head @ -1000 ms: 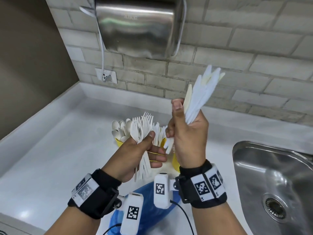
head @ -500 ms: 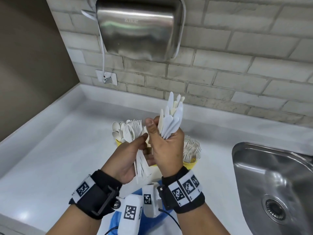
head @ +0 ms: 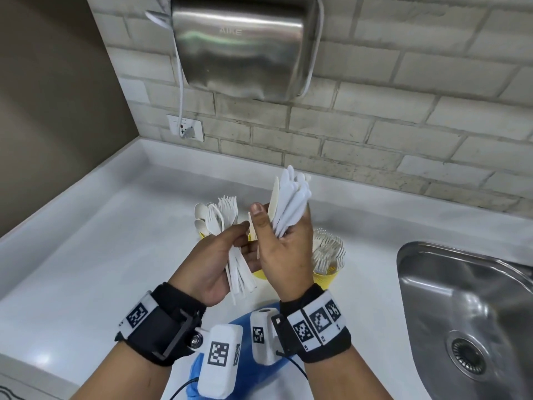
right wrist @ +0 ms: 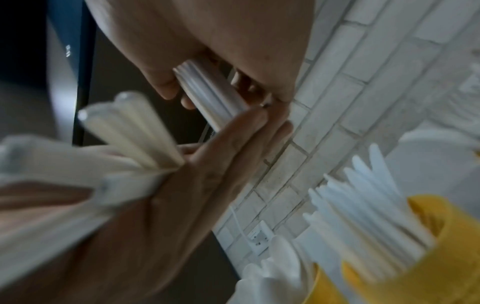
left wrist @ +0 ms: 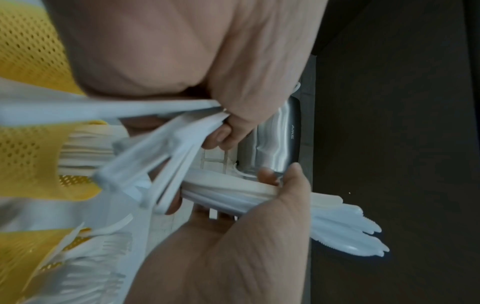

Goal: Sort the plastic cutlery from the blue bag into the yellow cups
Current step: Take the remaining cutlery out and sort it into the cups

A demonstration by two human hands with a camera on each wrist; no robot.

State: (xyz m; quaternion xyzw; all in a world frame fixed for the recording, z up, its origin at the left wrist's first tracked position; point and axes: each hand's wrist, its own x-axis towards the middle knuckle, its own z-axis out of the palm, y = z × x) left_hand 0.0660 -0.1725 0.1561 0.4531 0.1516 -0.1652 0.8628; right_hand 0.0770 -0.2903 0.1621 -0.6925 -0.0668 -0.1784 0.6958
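Note:
My left hand (head: pixel 219 255) grips a bundle of white plastic forks (head: pixel 227 215), tines up, handles fanning out below my palm. Close beside it, my right hand (head: pixel 284 246) grips a bundle of white plastic knives (head: pixel 291 197), blades pointing up; this bundle (left wrist: pixel 348 232) also shows in the left wrist view. Behind the hands stand yellow mesh cups: one at the right (head: pixel 328 278) holds forks, one at the left (head: pixel 203 233) holds spoons, and one between them is mostly hidden. The blue bag (head: pixel 251 370) lies below my wrists near the counter's front edge.
A steel sink (head: pixel 467 313) sits to the right. A steel hand dryer (head: pixel 245 44) hangs on the brick wall, its cord running to a wall outlet (head: pixel 186 128). The white counter (head: pixel 95 249) spreads to the left.
My right hand with the knives came down and leftward toward the left hand, uncovering the right cup. The left hand kept its hold on the forks.

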